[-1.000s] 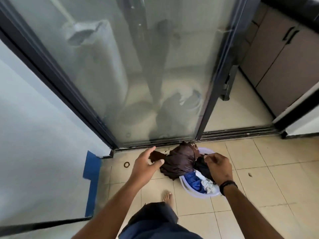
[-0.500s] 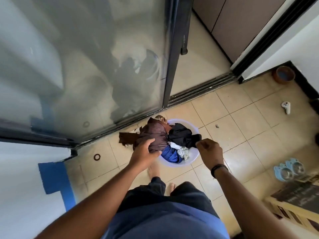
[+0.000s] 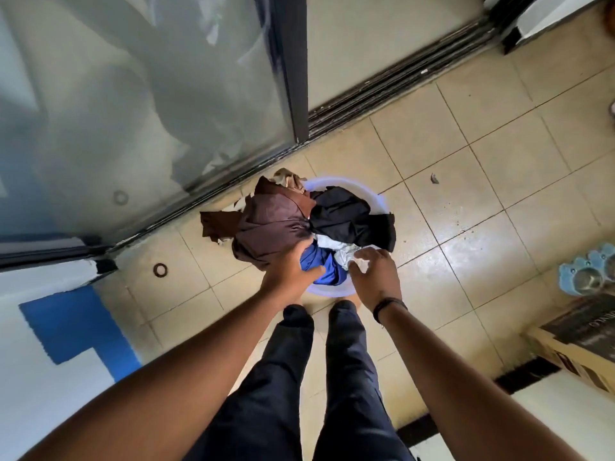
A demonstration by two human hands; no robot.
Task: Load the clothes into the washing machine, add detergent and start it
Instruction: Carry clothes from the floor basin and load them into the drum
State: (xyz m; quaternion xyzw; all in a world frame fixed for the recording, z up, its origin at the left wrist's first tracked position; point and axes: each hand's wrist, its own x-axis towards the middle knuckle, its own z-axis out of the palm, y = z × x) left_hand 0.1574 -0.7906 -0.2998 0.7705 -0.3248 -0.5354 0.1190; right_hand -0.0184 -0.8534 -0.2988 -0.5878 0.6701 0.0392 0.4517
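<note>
A tall sliding glass door (image 3: 149, 104) in a dark frame fills the far side, and its floor track (image 3: 392, 84) runs just beyond the white basin (image 3: 379, 202), which stands on the beige tiled floor (image 3: 482, 168) and serves here as the landmark. To the left of the basin rises a white wall with a blue painted patch (image 3: 76, 324). On the near side of the basin the person's legs in dark trousers (image 3: 319, 377) stand almost against its rim. Well to the right of the basin sits a cardboard box (image 3: 579, 347), and just beyond that box a pale blue pet bowl stand (image 3: 585, 271). The clothes are heaped in the basin above its rim: a brown garment (image 3: 269, 224) spills over the left edge toward the door, a black garment (image 3: 349, 217) lies across the far right part, and a blue cloth (image 3: 319, 267) and a whitish cloth (image 3: 339, 249) show at the near side. The left hand (image 3: 289, 271) is at the near left of the basin, its fingers curled into the brown garment and its thumb pressing down on the blue cloth. The right hand (image 3: 374, 277) hovers at the near right rim with fingers spread, fingertips at the whitish cloth; whether they touch it I cannot tell. A black wristband (image 3: 387, 306) circles that wrist. A small dark ring (image 3: 160, 269) lies on the floor well left of the basin, and a speck of debris (image 3: 433, 178) lies to the basin's right.
</note>
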